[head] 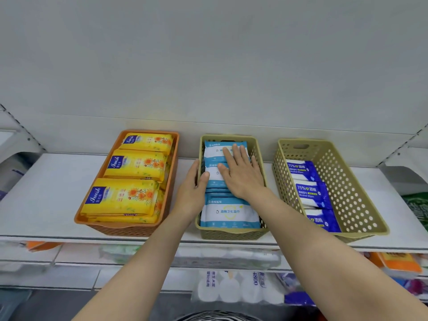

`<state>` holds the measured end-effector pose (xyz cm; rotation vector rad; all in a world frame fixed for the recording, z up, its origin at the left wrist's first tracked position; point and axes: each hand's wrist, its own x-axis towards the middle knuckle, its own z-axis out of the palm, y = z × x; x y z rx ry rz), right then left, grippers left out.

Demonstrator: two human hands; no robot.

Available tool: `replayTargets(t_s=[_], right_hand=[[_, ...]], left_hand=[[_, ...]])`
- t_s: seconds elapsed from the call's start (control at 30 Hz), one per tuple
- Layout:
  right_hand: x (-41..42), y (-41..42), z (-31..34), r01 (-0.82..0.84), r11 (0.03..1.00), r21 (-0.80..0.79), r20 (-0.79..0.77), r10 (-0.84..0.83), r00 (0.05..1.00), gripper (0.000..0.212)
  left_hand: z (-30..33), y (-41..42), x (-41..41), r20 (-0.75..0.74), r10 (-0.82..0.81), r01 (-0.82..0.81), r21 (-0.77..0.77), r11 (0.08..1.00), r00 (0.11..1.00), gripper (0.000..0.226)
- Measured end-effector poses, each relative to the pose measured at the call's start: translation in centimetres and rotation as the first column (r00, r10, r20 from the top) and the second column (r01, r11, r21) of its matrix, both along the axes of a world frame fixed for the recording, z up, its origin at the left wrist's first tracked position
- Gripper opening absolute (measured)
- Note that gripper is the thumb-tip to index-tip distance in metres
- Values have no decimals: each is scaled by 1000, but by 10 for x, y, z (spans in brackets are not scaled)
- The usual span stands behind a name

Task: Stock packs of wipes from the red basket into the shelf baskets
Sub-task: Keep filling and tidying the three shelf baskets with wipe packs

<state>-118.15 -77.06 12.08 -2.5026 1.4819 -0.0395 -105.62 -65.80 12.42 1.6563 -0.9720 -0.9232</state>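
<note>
Our right hand (240, 174) lies flat, fingers straight, on the light blue wipe packs (229, 212) in the middle basket (231, 234) on the shelf (46, 193). Our left hand (194, 191) grips that basket's left rim, thumb hooked inside.

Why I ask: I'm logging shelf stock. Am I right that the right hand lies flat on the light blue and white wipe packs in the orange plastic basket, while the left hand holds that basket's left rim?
Not quite. The head view shows the right hand flat on the light blue and white wipe packs in the middle olive perforated plastic basket, not the orange one. The left hand does hold that basket's left rim.
</note>
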Motion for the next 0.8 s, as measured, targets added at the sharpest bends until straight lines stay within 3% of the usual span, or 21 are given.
replayTargets(t_s=[0.17, 0.5, 0.73, 0.8], right_hand=[[-2, 1, -2, -3, 1000, 7, -21, 4, 1000, 64], [-2, 0, -3, -8, 999, 32, -29, 9, 1000, 67], [-3, 0, 8, -14, 996, 92, 39, 11, 999, 67], [-2, -8, 18, -18, 995, 99, -7, 19, 1000, 67]], left_hand=[[-1, -1, -1, -17, 15, -15, 17, 1000, 1000, 53], [6, 1, -5, 105, 44, -47, 25, 999, 994, 52], [26, -2, -6, 268, 57, -90, 113, 990, 962, 50], [36, -1, -3, 321, 92, -135, 115, 984, 943, 52]])
